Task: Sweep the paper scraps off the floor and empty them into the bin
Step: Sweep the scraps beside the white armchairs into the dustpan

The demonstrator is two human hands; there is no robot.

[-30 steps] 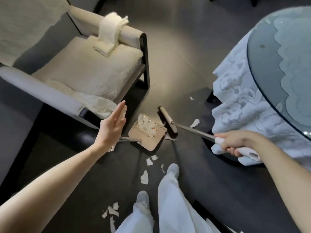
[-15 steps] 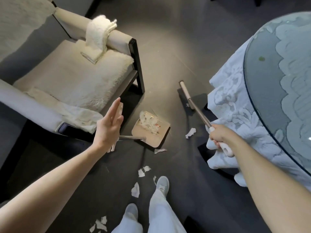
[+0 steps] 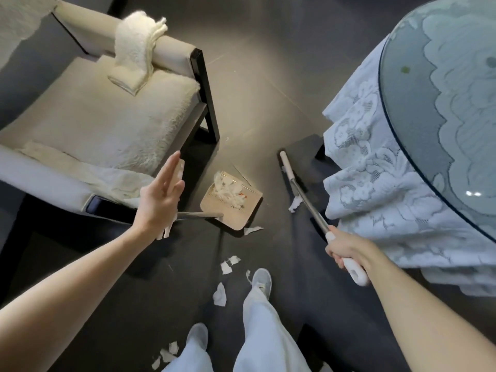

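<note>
Head view looks down on the dark floor (image 3: 255, 89). Our left hand (image 3: 158, 205) stands edge-on, fingers straight and close together, laid flat against the white grip at the top of the dustpan's long handle. We cannot tell where the thumb lies.

The dustpan (image 3: 236, 218) sits on the floor just right of that hand, near the chair (image 3: 107, 124) and its dark leg. A heap of scraps (image 3: 228, 189) lies in its far part.

Our right hand (image 3: 346, 248) has its fingers curled tight round the white grip of the broom (image 3: 308, 205). The broom's shaft runs far and left from the hand. Its head is down by the floor, beside the lace cloth (image 3: 375, 183) that hangs from the round table.

One scrap lies just left of the shaft, and another touches the dustpan's near lip. More lie nearer, left of our shoe (image 3: 261, 280), and a few lie at the near edge, left of our legs.
</note>
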